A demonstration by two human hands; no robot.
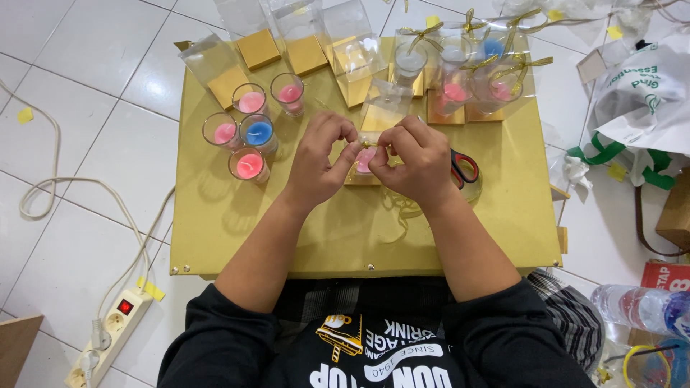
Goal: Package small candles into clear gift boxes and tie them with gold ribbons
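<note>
Over a gold table (237, 237), both hands (370, 159) pinch a gold ribbon (374, 146) above a pink candle (365, 161).

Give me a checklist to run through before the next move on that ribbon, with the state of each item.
1. Both hands on the work: left hand and right hand pinch the gold ribbon: ok.
2. Pink candle inside its clear box: cannot tell, hands hide it.
3. Scissors close by: ok, beside the right hand.
4. Loose candle glasses upright: ok.
5. Knot finished: cannot tell.
</note>
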